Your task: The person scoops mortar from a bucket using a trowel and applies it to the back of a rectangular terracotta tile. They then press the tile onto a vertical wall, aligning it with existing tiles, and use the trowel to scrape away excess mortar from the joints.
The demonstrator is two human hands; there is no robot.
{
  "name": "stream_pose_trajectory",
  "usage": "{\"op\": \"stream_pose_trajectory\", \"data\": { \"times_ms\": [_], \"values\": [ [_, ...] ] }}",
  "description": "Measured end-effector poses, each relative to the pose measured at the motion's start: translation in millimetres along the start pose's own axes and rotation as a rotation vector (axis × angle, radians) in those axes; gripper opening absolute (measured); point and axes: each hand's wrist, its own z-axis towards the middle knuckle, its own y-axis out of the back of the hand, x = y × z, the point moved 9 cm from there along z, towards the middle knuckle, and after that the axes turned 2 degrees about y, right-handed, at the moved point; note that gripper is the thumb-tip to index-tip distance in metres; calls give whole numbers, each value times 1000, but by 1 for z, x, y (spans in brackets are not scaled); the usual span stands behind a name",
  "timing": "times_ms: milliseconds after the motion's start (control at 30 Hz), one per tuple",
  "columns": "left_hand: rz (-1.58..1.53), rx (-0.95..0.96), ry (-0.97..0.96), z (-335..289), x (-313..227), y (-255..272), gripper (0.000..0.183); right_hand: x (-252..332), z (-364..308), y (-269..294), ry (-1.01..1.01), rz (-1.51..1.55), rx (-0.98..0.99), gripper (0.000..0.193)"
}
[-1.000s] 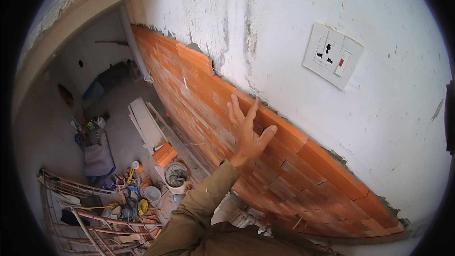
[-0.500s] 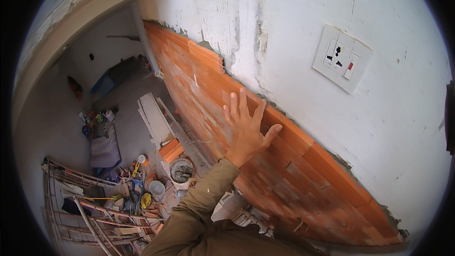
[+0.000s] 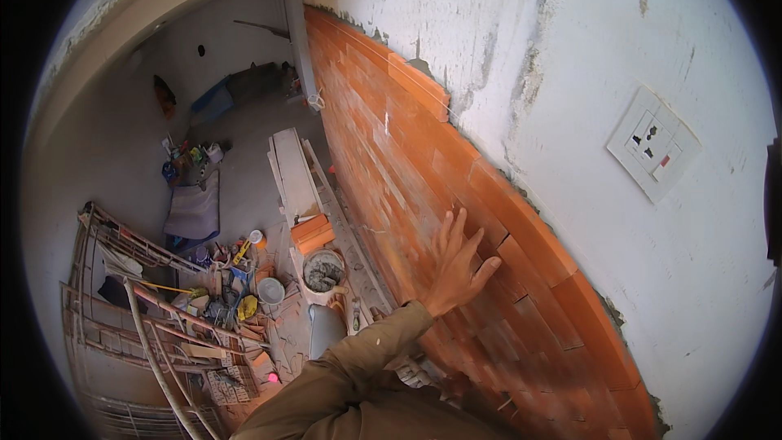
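Against the orange brick wall [image 3: 423,163] my hand [image 3: 453,267] lies flat, its fingers [image 3: 457,226] spread wide and grasping nothing; which of my hands it is I cannot tell from the brown sleeve [image 3: 358,367]. Below, on the floor, stands a bucket of mortar [image 3: 323,272] beside stacked bricks [image 3: 312,233]. Higher on the plastered wall [image 3: 570,57] sits a white socket plate [image 3: 653,144].

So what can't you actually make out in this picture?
- Head view: the other hand is out of frame; only one hand shows, flat on the orange brick facing.
- Its palm is hidden against the bricks.
- Items among the floor clutter are too small to identify.
- The bucket contents look grey, unclear.
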Motion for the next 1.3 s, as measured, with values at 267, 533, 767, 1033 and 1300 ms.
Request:
{"op": "stream_pose_trajectory", "data": {
  "times_ms": [267, 533, 767, 1033, 1300],
  "values": [
    [-353, 85, 320, -119, 89, -33, 72, 161, -20, 53, 756, 310, -419, 58],
    [-147, -45, 782, -237, 235, 3, 53, 341, -147, 172, 1053, 38, -822, 38],
    [-223, 277, 924, -341, 295, -53, 62, 502, -311, 336, 1256, -386, -1662, 26],
    [-204, 452, 989, -367, 317, -77, 57, 551, -274, 407, 853, -772, -1653, 16],
    [-164, 577, 997, -369, 312, -79, 50, 551, -274, 407, 857, -769, -1726, 16]
  ]
}}
